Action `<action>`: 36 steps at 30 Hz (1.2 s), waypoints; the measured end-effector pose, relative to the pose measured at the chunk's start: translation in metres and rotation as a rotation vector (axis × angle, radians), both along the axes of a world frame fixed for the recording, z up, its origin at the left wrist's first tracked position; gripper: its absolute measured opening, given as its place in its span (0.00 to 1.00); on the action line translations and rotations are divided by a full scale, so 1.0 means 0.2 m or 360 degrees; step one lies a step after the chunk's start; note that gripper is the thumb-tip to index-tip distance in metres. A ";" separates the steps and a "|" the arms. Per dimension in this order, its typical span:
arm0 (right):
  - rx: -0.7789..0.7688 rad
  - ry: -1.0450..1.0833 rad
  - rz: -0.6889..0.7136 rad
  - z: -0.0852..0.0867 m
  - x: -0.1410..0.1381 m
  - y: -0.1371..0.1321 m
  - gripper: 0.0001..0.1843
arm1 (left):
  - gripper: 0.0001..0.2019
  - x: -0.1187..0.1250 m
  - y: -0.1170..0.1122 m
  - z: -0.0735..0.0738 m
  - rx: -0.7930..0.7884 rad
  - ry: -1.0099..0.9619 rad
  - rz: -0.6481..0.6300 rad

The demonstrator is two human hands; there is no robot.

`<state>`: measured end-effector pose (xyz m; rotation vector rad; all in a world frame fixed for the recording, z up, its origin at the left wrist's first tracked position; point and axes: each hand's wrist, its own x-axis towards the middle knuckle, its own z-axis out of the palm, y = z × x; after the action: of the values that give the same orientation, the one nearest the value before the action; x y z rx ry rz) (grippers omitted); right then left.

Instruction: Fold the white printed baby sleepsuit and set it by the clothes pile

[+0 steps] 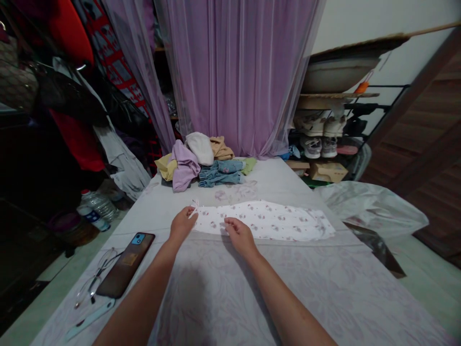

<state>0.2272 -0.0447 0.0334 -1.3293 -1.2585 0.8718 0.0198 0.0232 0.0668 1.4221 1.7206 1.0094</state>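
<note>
A white garment with a small pink print (268, 221) lies flat and folded lengthwise across a pale lilac patterned bedsheet (216, 293). My left hand (183, 225) is at its left end, fingers closed on the cloth beside a small loose tag. My right hand (240, 235) lies on the garment's near edge, with its fingers on the fabric. Whether that hand grips the cloth, I cannot tell. Beyond the garment sits a heap of folded and crumpled clothes (201, 163), including blue denim (219, 173).
A phone in a brown case (126, 264) and wire-framed glasses (95, 278) lie left of my arms. A plastic water bottle (95, 206) stands beyond the bed's left side. Right of the bed lies a crumpled plastic sheet (370, 206). Shoes on a rack (320, 134) stand beside a lilac curtain (237, 72).
</note>
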 end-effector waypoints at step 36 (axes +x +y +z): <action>-0.1011 -0.1460 -0.0667 0.17 1.60 0.06 0.36 | 0.30 -0.32 0.40 0.06 -0.0346 0.1510 -0.0511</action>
<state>0.5462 -0.0328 0.0669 -2.5789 -1.3050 0.3370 -0.0434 0.1037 0.0781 2.1084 2.0145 -0.0903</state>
